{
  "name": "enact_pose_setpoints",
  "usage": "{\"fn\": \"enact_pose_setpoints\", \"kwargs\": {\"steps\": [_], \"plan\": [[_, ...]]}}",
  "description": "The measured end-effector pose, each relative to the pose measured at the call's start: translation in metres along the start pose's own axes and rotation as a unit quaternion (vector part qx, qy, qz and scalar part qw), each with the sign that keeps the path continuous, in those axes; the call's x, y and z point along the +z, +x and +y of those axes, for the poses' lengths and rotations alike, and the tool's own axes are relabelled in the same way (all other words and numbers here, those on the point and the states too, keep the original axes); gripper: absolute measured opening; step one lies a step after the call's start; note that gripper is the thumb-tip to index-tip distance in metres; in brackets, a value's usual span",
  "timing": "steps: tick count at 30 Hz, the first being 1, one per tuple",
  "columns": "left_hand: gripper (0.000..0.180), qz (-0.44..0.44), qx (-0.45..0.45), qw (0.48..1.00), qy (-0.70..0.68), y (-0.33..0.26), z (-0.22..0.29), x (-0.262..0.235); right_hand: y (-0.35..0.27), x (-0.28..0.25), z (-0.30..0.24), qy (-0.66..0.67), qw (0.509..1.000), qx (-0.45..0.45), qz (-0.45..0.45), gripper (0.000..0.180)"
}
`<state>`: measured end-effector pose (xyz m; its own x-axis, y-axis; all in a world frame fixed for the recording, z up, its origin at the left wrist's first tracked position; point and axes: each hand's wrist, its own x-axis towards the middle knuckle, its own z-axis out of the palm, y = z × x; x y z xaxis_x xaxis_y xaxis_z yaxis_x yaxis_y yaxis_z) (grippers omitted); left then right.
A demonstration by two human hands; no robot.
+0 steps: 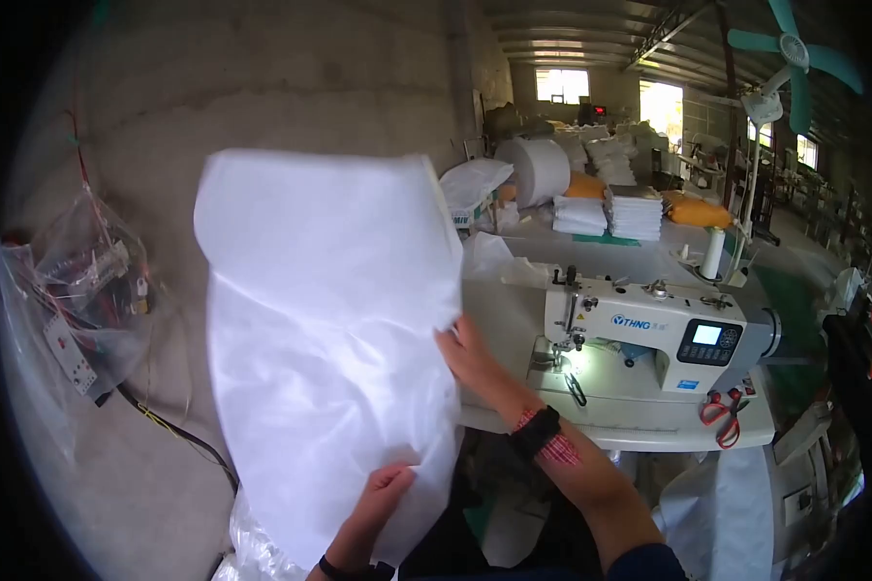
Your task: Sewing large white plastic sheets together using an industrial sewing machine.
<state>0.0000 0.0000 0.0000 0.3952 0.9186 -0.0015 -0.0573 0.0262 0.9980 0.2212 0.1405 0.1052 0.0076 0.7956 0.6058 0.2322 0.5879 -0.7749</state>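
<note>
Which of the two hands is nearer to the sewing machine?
The right hand, at the right edge of the white sheet, close to the machine. The left hand is lower in view and farther left.

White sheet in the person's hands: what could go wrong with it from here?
The white sheet might fold over or slip: the right hand is at its right edge and the left hand lower down, with no hand at its upper left.
Its left side could snag on the black cable, which looks close to it in this view.
If swung right, it might knock the red-handled scissors off the table's front edge.
</note>
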Motion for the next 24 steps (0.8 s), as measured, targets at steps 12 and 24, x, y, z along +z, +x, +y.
{"fn": "enact_pose_setpoints", "kwargs": {"steps": [12,24], "plan": [[0.05,0.054,0.133,0.89,0.433,0.003,0.009,0.021,-0.105,-0.064,0.135,-0.536,0.814,0.203,-0.097,0.048],[0.117,0.231,0.039,0.686,0.689,0.35,0.066,-0.165,-0.113,-0.08,0.126,-0.529,0.822,0.13,-0.163,0.06]]}}
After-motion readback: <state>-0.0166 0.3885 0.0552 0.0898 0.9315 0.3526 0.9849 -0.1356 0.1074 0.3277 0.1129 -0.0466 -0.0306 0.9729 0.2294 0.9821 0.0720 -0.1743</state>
